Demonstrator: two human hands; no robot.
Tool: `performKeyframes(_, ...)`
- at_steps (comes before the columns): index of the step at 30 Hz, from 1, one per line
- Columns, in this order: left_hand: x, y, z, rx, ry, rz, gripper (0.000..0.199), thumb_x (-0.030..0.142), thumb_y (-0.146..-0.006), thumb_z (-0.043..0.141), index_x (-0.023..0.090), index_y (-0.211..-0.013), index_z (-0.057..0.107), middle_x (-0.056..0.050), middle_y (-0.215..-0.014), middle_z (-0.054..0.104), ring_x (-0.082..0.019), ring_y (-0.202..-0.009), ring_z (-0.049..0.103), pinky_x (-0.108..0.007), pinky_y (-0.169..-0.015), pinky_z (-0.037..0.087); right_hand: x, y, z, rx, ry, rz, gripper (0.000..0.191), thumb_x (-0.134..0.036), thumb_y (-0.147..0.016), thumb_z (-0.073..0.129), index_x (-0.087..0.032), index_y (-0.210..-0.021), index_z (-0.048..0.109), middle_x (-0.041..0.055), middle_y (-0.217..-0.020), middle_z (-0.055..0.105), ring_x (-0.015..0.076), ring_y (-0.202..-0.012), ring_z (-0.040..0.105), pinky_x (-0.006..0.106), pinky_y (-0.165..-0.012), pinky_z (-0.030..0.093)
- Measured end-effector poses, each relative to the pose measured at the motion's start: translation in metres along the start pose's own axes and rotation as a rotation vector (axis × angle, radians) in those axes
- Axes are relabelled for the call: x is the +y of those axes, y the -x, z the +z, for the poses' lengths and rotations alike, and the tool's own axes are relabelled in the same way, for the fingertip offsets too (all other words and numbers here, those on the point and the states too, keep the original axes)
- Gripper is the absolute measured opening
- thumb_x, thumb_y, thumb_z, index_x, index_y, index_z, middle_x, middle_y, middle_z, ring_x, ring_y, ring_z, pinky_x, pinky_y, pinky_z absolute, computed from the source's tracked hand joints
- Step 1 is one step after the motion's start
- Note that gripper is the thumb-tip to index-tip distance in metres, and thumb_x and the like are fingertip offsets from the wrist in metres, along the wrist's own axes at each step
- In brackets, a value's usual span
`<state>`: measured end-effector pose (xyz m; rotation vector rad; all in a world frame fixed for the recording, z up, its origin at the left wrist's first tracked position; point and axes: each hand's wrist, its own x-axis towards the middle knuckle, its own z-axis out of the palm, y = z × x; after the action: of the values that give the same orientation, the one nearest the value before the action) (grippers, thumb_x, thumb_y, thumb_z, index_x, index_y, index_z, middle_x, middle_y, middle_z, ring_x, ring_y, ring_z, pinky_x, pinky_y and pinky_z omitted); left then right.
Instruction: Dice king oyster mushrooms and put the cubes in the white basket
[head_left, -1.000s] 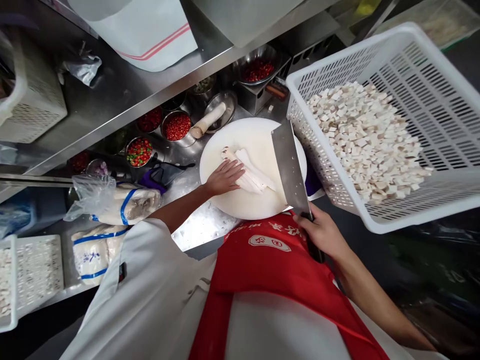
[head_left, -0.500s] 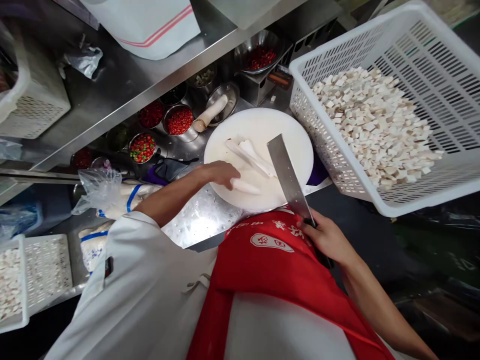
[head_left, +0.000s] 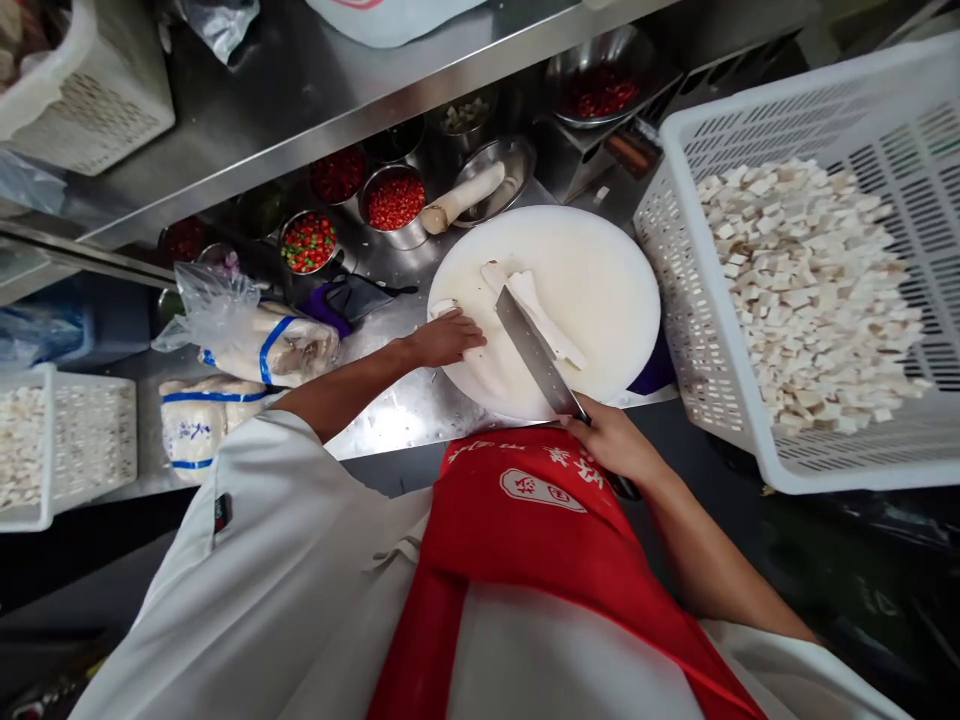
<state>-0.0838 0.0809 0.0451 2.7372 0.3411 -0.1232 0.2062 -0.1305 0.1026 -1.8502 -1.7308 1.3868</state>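
Observation:
On the round white cutting board (head_left: 600, 270) lie pieces of king oyster mushroom. My left hand (head_left: 450, 338) rests across one mushroom piece (head_left: 491, 368) near the board's left edge, fingers stretched out over it; its underside is hidden. In my right hand (head_left: 611, 435) is the dark handle of a cleaver (head_left: 540, 358), at the board's front edge. The blade points up and left across the board, between the left hand's piece and other long mushroom pieces (head_left: 544, 315). Whether the edge touches the board I cannot tell.
A large white basket (head_left: 780, 470) of diced mushroom stands right of the board. Behind it are a whole king oyster mushroom (head_left: 465, 197) and metal pots of chopped chilli (head_left: 394, 203). Bagged mushrooms (head_left: 289, 345) lie left. A steel shelf (head_left: 300, 150) overhangs the back.
The cleaver has swung left and lower, over the mushroom pieces. My left hand has moved from the piece's end to lie across it. The view has shifted too.

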Motion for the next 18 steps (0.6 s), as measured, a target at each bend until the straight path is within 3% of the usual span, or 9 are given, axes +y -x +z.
performKeyframes(5,0.012,-0.018,0.006,0.029,0.019,-0.085,0.047,0.018,-0.079,0.068,0.021,-0.126,0.062,-0.011,-0.123,0.066,-0.027,-0.116,0.059,-0.045,-0.106,0.038,0.012,-0.016,-0.021,-0.128,-0.004,0.002,0.035,-0.030,-0.090,0.046,-0.020,-0.119,0.063,0.0008,-0.069,0.071,0.0212,-0.062,0.066,0.030,-0.065,0.049)
performKeyframes(10,0.044,-0.028,0.018,0.097,0.038,-0.224,0.060,0.020,-0.077,0.072,0.021,-0.135,0.055,-0.011,-0.135,0.059,-0.031,-0.130,0.050,-0.051,-0.115,0.031,0.020,-0.036,-0.051,-0.118,0.201,-0.101,0.032,-0.032,-0.091,0.046,-0.020,-0.113,0.065,0.0062,-0.082,0.074,0.0250,-0.079,0.070,0.030,-0.068,0.048)
performKeyframes(13,0.065,-0.015,0.026,0.284,0.050,-0.425,0.063,0.035,-0.078,0.075,0.020,-0.135,0.053,-0.013,-0.142,0.052,-0.035,-0.136,0.041,-0.055,-0.114,0.031,0.020,-0.045,-0.058,-0.112,0.348,-0.144,0.038,-0.031,-0.093,0.043,-0.016,-0.122,0.062,0.0126,-0.098,0.075,0.0300,-0.090,0.070,0.034,-0.073,0.049)
performKeyframes(16,0.086,-0.005,0.038,0.511,0.068,-0.616,0.045,0.048,-0.086,0.065,0.019,-0.121,0.062,-0.014,-0.127,0.060,-0.031,-0.124,0.051,-0.051,-0.103,0.043,0.013,-0.048,-0.051,-0.138,0.420,-0.204,0.044,-0.028,-0.094,0.041,-0.012,-0.134,0.053,0.0156,-0.112,0.072,0.0312,-0.096,0.069,0.037,-0.080,0.049)
performKeyframes(18,0.097,-0.007,0.048,0.584,0.092,-0.624,0.039,0.049,-0.090,0.059,0.020,-0.114,0.065,-0.013,-0.117,0.063,-0.027,-0.116,0.055,-0.048,-0.098,0.046,0.007,-0.047,-0.044,-0.175,0.462,-0.239,0.045,-0.026,-0.095,0.040,-0.012,-0.137,0.050,0.0151,-0.115,0.072,0.0292,-0.098,0.069,0.036,-0.083,0.049)
